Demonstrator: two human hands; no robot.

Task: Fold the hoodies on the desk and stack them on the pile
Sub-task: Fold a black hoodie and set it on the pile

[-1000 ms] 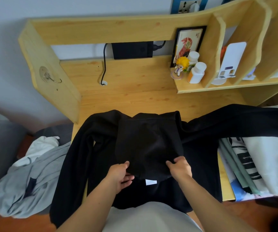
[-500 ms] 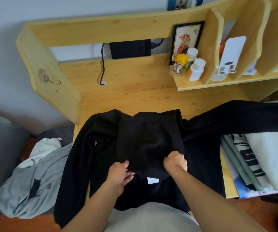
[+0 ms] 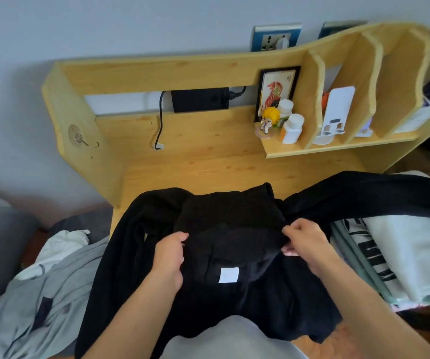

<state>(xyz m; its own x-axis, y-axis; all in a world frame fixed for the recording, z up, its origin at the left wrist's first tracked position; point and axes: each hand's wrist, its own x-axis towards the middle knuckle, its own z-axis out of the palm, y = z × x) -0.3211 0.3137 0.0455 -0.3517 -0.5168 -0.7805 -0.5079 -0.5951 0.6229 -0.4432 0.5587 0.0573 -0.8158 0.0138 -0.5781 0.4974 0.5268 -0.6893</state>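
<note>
Hoodie (image 3: 234,288), black, lies spread across the near edge of a pale wooden desk (image 3: 208,156), directly in front of the person. Its hood (image 3: 229,218) is folded down over the body, and a small white label (image 3: 228,275) shows just below the hood. One sleeve (image 3: 369,195) stretches off to the right, draped over a pile (image 3: 400,255) of folded clothes in white, grey-green and black print that sits at the desk's right side. The other sleeve hangs down over the left edge of the desk.

The left hand (image 3: 170,257) grips the left edge of the hood, fingers curled into the black cloth. The right hand (image 3: 304,239) pinches the hood's right edge, thumb and fingers closed together on a fold of cloth. Both forearms reach in from the bottom of the view, over the person's pale grey top.

To the left of the desk, lower down, a light grey hoodie (image 3: 40,291) and a white garment (image 3: 61,244) lie in a crumpled heap on a dark grey seat.

At the back of the desk a black box (image 3: 199,99) with a cable (image 3: 160,120) sits against the wall. A raised shelf (image 3: 338,147) on the right carries a framed picture (image 3: 277,92), a small yellow-haired figurine (image 3: 269,120), two white bottles (image 3: 292,128) and a white stand (image 3: 335,112) between upright wooden dividers. A clear hook (image 3: 79,137) is stuck on the desk's left side panel. A wall socket (image 3: 276,37) shows above the desk.
</note>
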